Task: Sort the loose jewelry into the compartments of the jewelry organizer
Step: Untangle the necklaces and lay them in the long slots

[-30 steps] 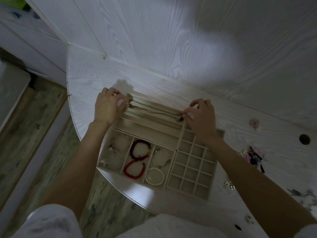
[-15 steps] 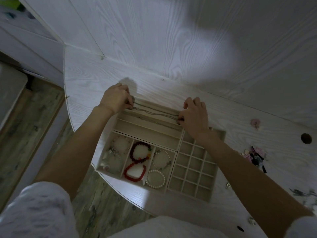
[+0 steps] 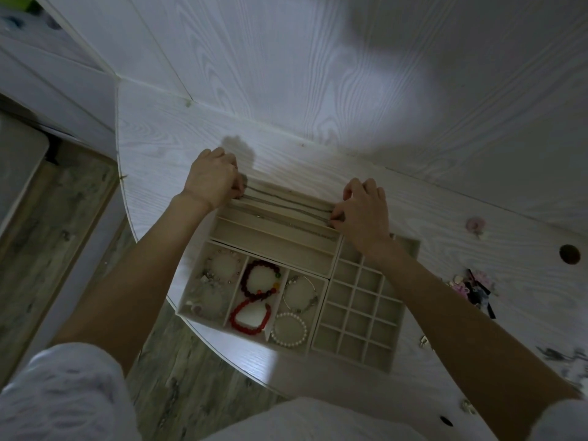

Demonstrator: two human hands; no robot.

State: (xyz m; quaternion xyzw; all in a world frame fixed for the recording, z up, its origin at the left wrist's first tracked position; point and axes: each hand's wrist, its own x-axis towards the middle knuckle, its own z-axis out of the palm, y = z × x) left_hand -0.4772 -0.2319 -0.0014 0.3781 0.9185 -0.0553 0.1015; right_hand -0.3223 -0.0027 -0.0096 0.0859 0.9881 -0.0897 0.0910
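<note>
- Silver-grey necklace chain (image 3: 286,205) stretches across the long top slot of the organizer (image 3: 410,246), just above the middle of the frame; it looks pulled taut so it lies straight instead of tangling.
- Left hand (image 3: 213,179) has its fingers curled and pinched on the chain's left end, at the slot's left wall.
- Right hand (image 3: 362,211) pinches the right end with curled fingers, at the slot's right wall; both ends look ready to be let down.
- Below the long slots, three lower-left compartments hold a dark red bead bracelet (image 3: 259,278), a bright red bracelet (image 3: 249,318), a pearl bracelet (image 3: 289,329), a thin bangle (image 3: 300,294) and pale pieces too dim to name.
- Small square grid cells (image 3: 359,313) at lower right appear unfilled, probably kept for small items.
- Loose pink and dark trinkets (image 3: 474,286) wait at the frame's right edge on the white wood-grain table (image 3: 159,148), well apart from the organizer.
</note>
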